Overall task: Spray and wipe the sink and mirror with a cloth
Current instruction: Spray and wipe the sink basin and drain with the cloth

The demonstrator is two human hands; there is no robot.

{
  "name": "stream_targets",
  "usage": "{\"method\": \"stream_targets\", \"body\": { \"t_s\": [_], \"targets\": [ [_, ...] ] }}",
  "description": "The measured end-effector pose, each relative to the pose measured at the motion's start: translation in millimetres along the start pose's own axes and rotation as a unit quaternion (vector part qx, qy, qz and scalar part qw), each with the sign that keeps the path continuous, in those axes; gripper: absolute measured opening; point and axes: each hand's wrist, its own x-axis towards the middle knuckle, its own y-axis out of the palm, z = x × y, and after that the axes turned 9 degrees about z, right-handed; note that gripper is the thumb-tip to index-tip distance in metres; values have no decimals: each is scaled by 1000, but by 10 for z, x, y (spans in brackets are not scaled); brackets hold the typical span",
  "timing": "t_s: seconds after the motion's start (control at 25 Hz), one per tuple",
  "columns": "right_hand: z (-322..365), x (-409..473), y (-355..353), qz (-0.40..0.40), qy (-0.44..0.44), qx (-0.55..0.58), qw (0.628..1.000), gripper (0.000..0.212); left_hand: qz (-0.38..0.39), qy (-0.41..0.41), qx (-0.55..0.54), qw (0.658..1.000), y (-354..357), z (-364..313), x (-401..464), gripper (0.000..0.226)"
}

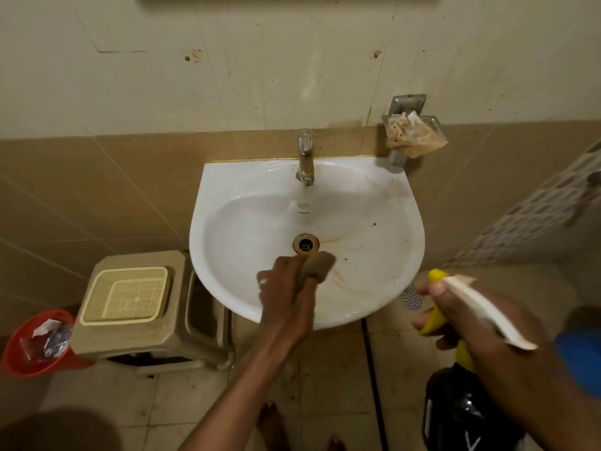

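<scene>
Two hands are busy over the white sink point(227, 190), which hangs on a tan tiled wall point(97, 190). The left hand point(286, 288) reaches into the bowl, its grip clenched around a brownish cloth point(317, 266) that presses on the bowl's near slope, just in front of the drain point(305, 244). Rusty brown streaks mark the bowl right of the drain and near the cloth.

The right hand point(455, 317) is to the right of the sink, beyond its rim, grasping the neck of a spray bottle point(461, 411). The bottle has a dark body, a white head and a yellow nozzle and trigger, with the nozzle pointing toward the sink. Fingers curl around the trigger, though I cannot tell if it is squeezed.

A steel tap point(305, 157) stands at the back of the sink. On the wall to its right, a metal soap holder point(406, 109) carries a crumpled, stained rag point(413, 135). Left of the sink, a beige plastic stool point(146, 330) stands on the floor with a cream basket point(126, 294) on top, and a red bucket point(19, 353) holding scraps sits beside it. Bare toes point(270, 415) show on the tiled floor below.
</scene>
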Motion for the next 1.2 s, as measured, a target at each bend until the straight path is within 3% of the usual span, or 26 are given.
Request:
{"method": "stream_targets", "body": {
  "t_s": [0.12, 0.2, 0.32, 0.52, 0.6, 0.8, 1.2],
  "targets": [
    [-263, -79, 392, 90, 58, -47, 993, 33, -38, -33, 214, 975, 54, 346, -167, 34],
    [-555, -131, 615, 120, 119, -34, 985, 43, -40, -10, 304, 952, 253, 444, -310, 35],
    [-952, -140, 770, 124, 142, -74, 979, 53, -78, 25, 288, 954, 507, 407, -329, 43],
    [-1033, -67, 641, 33, 111, -40, 992, 23, -46, 25, 307, 950, 809, 210, -254, 39],
    [-983, -54, 566, 0, 52, -53, 997, 34, -33, 36, 326, 944, 888, 148, -148, 34],
    [-841, -37, 466, -26, 16, -47, 998, 39, -6, 68, 363, 929, 1030, 7, 64, 26],
    [-819, -58, 138, -125, 92, -4, 988, 48, 86, 73, 386, 915, 1301, -279, 278, 36]
  ]
}}
